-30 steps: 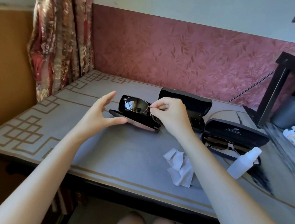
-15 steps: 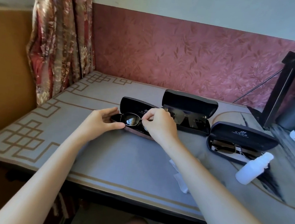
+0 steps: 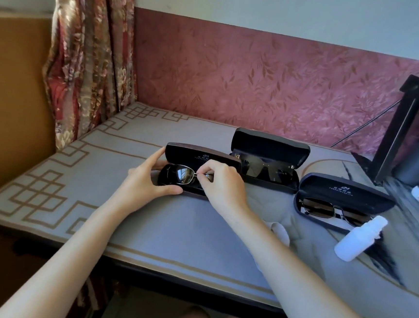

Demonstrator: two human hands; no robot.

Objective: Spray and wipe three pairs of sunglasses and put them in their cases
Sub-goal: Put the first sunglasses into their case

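The right hand (image 3: 222,183) pinches the metal-framed sunglasses (image 3: 180,174) at the thin top bar by the bridge. Its thumb and forefinger are closed together on the bar and the other fingers curl alongside. The sunglasses lie in the open left case (image 3: 198,156). 1 lens shows just left of those fingertips, and the other is hidden under the hand.

The left hand (image 3: 144,178) holds the left end of that case. Its thumb lies along the front edge of the base, just below the visible lens, and its fingers reach up to the end of the raised lid. Thumb and fingers are thus set apart with the case end clasped between them.

Just beyond the right hand's knuckles stands the open middle case (image 3: 270,145) with dark sunglasses (image 3: 263,168) inside. Whether it touches the left case cannot be told. Farther right of the right-hand fingers, apart from them, the right case (image 3: 344,193) is open too and holds a third pair (image 3: 321,211) with metal rims. A white spray bottle (image 3: 359,238) sits just in front of that case. The cloth (image 3: 280,229) lies crumpled beside the right forearm, partly hidden by it.

All 3 cases rest on the grey table (image 3: 171,231) with its tan line pattern. A flowered curtain (image 3: 91,47) hangs well beyond the left-hand fingers.
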